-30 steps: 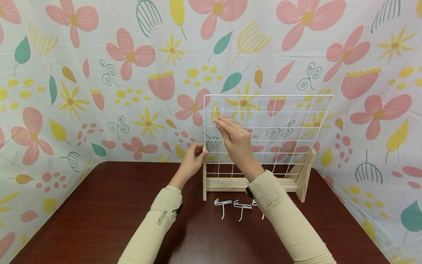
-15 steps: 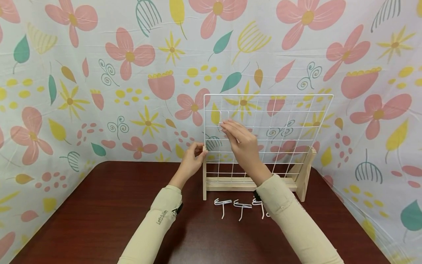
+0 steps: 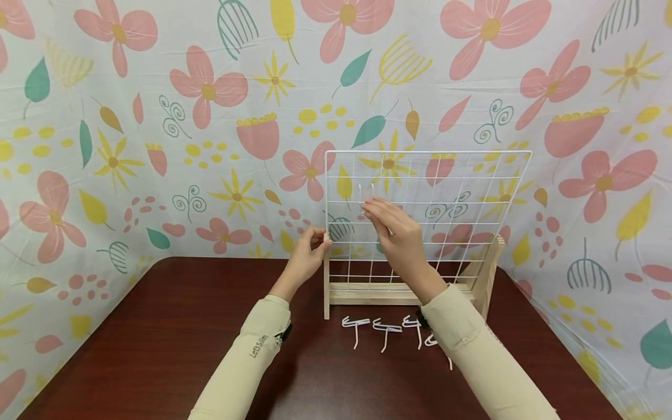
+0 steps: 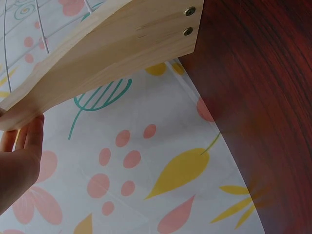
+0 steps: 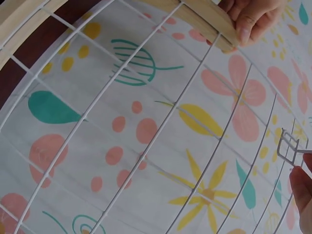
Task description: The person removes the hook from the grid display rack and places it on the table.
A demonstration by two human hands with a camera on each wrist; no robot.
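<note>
A white wire grid panel (image 3: 427,151) stands upright in a pale wooden stand (image 3: 367,298) on the table. My left hand (image 3: 306,256) pinches the top of the stand's left wooden side piece (image 4: 122,39); in the left wrist view its fingers reach under that piece's edge. In front of the grid's upper left part, my right hand (image 3: 401,236) holds a white wire hook (image 5: 287,146) between thumb and fingers. The hook's squared end shows at the right of the right wrist view, close to the grid wires; whether it touches them I cannot tell.
Several more white hooks (image 3: 387,328) lie in front of the stand, one partly behind my right sleeve (image 3: 467,344). A floral cloth (image 3: 210,151) hangs behind and beside the dark red-brown table (image 3: 173,344).
My right hand has moved right and slightly down along the grid with the hook. More of the hooks on the table show beside the sleeve. My left hand has stayed in place.
</note>
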